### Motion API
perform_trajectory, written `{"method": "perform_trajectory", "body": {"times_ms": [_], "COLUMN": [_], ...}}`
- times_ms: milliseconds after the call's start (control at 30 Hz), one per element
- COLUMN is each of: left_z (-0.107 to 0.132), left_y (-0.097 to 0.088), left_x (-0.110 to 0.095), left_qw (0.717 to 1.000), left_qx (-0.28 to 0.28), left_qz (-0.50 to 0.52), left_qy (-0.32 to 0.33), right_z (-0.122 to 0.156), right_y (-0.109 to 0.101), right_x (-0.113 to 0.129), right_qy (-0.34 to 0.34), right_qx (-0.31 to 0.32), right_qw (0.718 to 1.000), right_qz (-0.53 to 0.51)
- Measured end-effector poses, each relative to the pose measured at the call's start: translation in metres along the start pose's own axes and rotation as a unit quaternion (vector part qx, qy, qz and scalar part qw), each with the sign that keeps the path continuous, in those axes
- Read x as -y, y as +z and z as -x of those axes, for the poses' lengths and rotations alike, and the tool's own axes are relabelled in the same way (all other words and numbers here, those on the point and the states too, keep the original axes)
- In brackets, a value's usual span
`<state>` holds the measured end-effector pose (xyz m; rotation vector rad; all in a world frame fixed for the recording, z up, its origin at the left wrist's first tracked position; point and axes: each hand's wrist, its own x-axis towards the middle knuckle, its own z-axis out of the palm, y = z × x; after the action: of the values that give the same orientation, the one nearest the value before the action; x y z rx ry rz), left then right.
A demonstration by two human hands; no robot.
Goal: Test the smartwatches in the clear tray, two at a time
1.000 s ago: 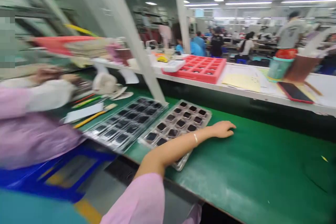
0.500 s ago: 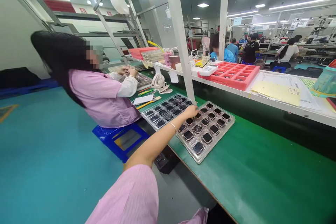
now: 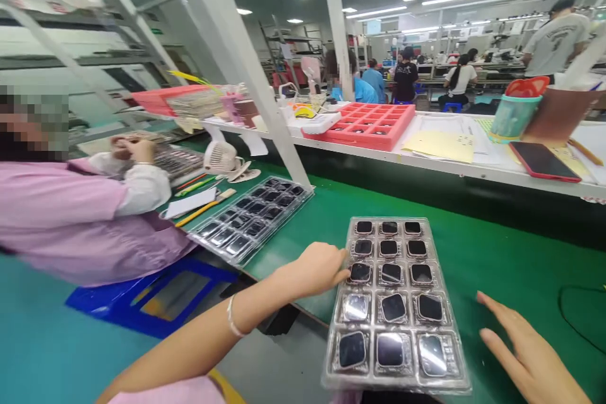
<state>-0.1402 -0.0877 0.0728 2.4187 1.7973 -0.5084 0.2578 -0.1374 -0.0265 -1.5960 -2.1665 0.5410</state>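
A clear plastic tray (image 3: 398,381) lies in front of me on the green table, its pockets holding rows of square dark watch faces (image 3: 393,308). At its left edge, my left hand (image 3: 316,270) grips the rim with fingers closed; the fingertips are partly hidden. To the right of the tray, my right hand (image 3: 525,347) is apart from it, thumb and fingers spread, with nothing in it. A second clear tray (image 3: 246,259) of dark square pieces lies farther left, not touched by my hands.
A co-worker in a pink top (image 3: 57,214) sits at the left. Near them are a small white fan (image 3: 220,156) and a yellow-handled brush (image 3: 203,208). Along the shelf stand a red foam tray (image 3: 395,132), papers and a phone (image 3: 544,161). A thin cable (image 3: 563,309) lies at right.
My left hand has drawn the tray of watch faces rightward and nearer, away from the second tray. My right hand has come into view. The camera has turned right.
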Motion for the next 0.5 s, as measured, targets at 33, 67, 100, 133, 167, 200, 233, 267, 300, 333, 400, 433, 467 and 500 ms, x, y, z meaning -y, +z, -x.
{"method": "perform_trajectory", "body": {"times_ms": [33,67,100,133,167,200,233,267,300,333,400,433,467,500], "left_z": [0.003,0.004,0.003,0.001,-0.003,-0.007,-0.012,-0.016,-0.019,-0.021,-0.026,-0.028,-0.030,-0.032], "left_y": [-0.003,-0.006,-0.007,-0.007,-0.006,-0.005,-0.003,0.000,0.003,0.005,0.009,0.011,0.013,0.014], "left_x": [-0.006,-0.009,-0.009,-0.008,-0.005,-0.001,0.002,0.004,0.003,0.001,-0.013,-0.025,-0.039,-0.055], "left_qw": [1.000,0.998,0.996,0.993,0.990,0.988,0.987,0.986,0.985,0.981,0.966,0.956,0.947,0.943], "left_qx": [-0.003,-0.016,-0.032,-0.044,-0.049,-0.048,-0.043,-0.043,-0.048,-0.059,-0.087,-0.098,-0.108,-0.123], "left_qz": [-0.009,-0.014,-0.022,-0.033,-0.048,-0.063,-0.073,-0.074,-0.068,-0.055,-0.021,-0.007,0.003,0.007], "left_qy": [0.026,0.055,0.083,0.107,0.124,0.133,0.137,0.141,0.154,0.177,0.243,0.278,0.302,0.310], "right_z": [-0.006,-0.013,-0.019,-0.025,-0.030,-0.034,-0.038,-0.043,-0.048,-0.056,-0.076,-0.089,-0.104,-0.119], "right_y": [0.000,-0.001,-0.003,-0.005,-0.006,-0.008,-0.010,-0.011,-0.013,-0.016,-0.023,-0.027,-0.031,-0.034], "right_x": [0.013,0.025,0.036,0.044,0.049,0.051,0.050,0.046,0.040,0.032,0.012,0.003,-0.005,-0.011], "right_qy": [0.011,0.016,0.012,0.004,-0.002,-0.006,-0.009,-0.011,-0.013,-0.019,-0.037,-0.044,-0.047,-0.041], "right_qx": [0.039,0.067,0.086,0.102,0.117,0.127,0.133,0.136,0.135,0.130,0.113,0.100,0.085,0.066], "right_qw": [0.999,0.997,0.996,0.994,0.992,0.991,0.990,0.989,0.989,0.990,0.991,0.991,0.992,0.993], "right_qz": [0.008,0.019,0.030,0.035,0.038,0.042,0.045,0.048,0.053,0.058,0.067,0.072,0.076,0.083]}}
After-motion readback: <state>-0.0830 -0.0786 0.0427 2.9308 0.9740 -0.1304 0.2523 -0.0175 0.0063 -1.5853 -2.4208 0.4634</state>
